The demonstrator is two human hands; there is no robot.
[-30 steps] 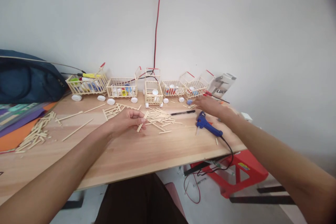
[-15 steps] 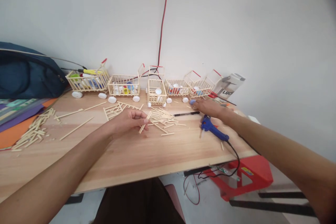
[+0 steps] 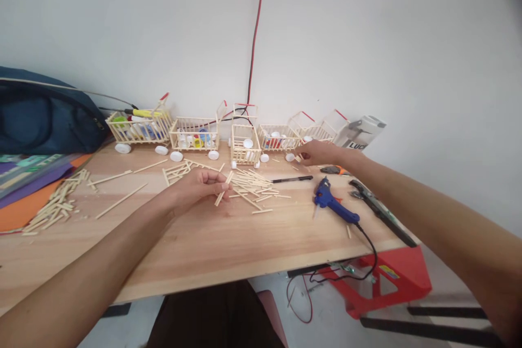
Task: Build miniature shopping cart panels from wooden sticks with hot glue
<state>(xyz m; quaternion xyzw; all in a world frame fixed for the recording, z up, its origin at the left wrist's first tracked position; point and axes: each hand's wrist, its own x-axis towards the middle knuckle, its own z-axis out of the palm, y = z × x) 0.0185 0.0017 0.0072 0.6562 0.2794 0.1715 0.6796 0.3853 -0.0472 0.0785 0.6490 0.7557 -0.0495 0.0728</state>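
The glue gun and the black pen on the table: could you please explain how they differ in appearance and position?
The glue gun is blue and bulky, while the pen is black and slim.
The glue gun has a black cord; the pen shows none.
The glue gun slants toward the near edge; the pen lies nearly crosswise.
Both rest on the wooden table, unheld.

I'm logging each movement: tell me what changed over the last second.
The right hand moved left along the carts, exposing the pliers. The blue cap beside it is now out of sight, perhaps held. The left hand still pinches sticks; the glue gun stayed put.
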